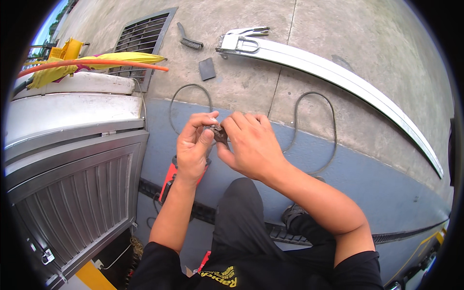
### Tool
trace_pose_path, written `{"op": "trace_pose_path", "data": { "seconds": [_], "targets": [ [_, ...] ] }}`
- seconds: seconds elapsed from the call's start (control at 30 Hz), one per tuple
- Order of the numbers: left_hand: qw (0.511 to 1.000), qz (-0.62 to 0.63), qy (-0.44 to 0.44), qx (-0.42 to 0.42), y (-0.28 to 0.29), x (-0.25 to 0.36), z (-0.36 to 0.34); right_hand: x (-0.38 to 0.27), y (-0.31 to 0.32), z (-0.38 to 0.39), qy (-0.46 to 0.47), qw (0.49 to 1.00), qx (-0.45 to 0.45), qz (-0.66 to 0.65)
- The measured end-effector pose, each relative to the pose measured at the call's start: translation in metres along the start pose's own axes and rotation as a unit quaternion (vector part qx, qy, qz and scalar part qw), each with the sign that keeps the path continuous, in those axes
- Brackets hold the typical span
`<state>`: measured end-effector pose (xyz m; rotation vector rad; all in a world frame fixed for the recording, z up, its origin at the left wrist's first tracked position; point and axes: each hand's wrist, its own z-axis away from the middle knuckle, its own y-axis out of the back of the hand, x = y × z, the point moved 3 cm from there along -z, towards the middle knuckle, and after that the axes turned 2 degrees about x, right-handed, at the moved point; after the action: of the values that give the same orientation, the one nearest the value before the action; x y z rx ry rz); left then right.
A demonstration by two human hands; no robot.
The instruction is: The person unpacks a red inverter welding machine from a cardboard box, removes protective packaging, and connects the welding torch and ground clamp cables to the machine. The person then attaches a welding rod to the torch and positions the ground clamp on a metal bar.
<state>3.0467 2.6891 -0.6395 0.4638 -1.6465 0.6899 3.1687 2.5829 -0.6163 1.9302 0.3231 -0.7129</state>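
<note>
Both hands meet in front of me at a small dark, rough-looking piece (220, 134), metallic in look. My left hand (193, 150) pinches it from the left between thumb and fingers. From the right, my right hand (253, 145) curls its fingers over the piece and hides part of it. Its exact kind cannot be made out. A thin dark cable (333, 118) loops over the ground on both sides of the hands. Below my left hand stands a red and black case (169, 180), partly covered by the forearm.
Beyond the hands lie a black brush (191, 43), a dark square plate (207, 69) and a long silvery rail (333, 67) with a metal clamp (251, 32) at its end. A floor grate (145, 31), yellow cloth (125, 58), orange pole (92, 62) and ribbed metal gate (77, 193) are at left.
</note>
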Motion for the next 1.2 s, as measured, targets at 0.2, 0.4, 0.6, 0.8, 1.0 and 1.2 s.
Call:
{"op": "trace_pose_path", "data": {
  "seconds": [0.2, 0.4, 0.6, 0.8, 1.0, 1.2],
  "targets": [
    [0.998, 0.035, 0.026, 0.038, 0.002, -0.007, 0.004, -0.001, -0.008, 0.0, -0.018, 1.0, 0.009, -0.016],
    [0.998, 0.028, 0.047, 0.026, 0.006, -0.007, 0.003, 0.001, -0.011, -0.002, -0.023, 1.0, 0.0, -0.021],
    [0.995, 0.035, 0.092, -0.026, 0.013, -0.005, 0.003, 0.004, -0.007, 0.0, -0.022, 0.997, 0.024, -0.065],
    [0.975, 0.004, 0.174, -0.138, 0.009, -0.01, 0.013, 0.004, -0.003, -0.004, -0.035, 0.991, 0.038, -0.12],
    [0.956, -0.002, 0.273, -0.104, 0.009, -0.02, 0.023, 0.007, 0.0, -0.005, -0.089, 0.982, -0.01, -0.169],
    [0.933, 0.194, 0.289, -0.087, 0.012, -0.013, 0.024, 0.028, 0.003, -0.005, -0.252, 0.88, -0.108, -0.387]
  ]
}}
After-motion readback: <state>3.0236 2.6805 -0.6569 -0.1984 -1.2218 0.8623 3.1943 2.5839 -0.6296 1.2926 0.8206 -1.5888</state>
